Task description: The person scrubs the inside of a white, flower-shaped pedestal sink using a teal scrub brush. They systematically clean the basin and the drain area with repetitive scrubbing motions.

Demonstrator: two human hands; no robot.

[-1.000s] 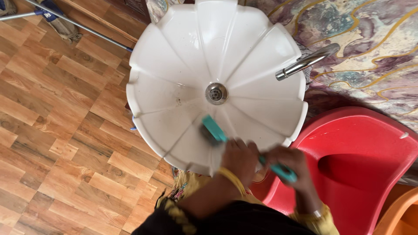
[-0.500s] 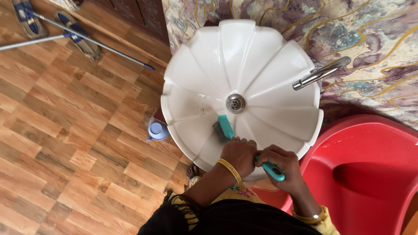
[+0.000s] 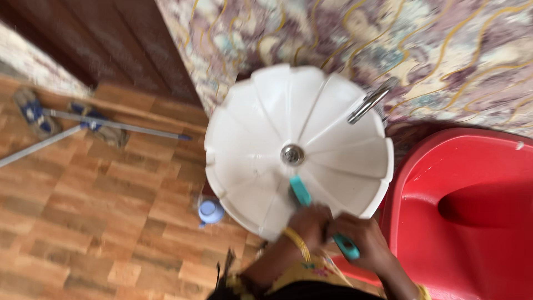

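A white scalloped wash basin [image 3: 261, 122] with a metal drain [image 3: 292, 155] fills the middle of the head view. Both of my hands grip a teal scrub brush [image 3: 301, 191]. My left hand [image 3: 308, 220], with a yellow bangle on the wrist, holds the brush near its middle. My right hand [image 3: 361, 240] closes on the teal handle end. The brush head rests on the basin's near inner wall, just below the drain. The picture is blurred.
A chrome tap [image 3: 367, 102] arches over the basin's right rim. A red plastic tub [image 3: 472, 166] stands at the right. A small pale blue cup [image 3: 210, 211] sits on the wood-pattern floor under the basin. Two mops [image 3: 94, 126] lie at the left by a dark wooden door [image 3: 111, 39].
The view has tilted up and pulled back, showing more wall and door. The brush head has slid a little toward the drain; both hands keep their grip.
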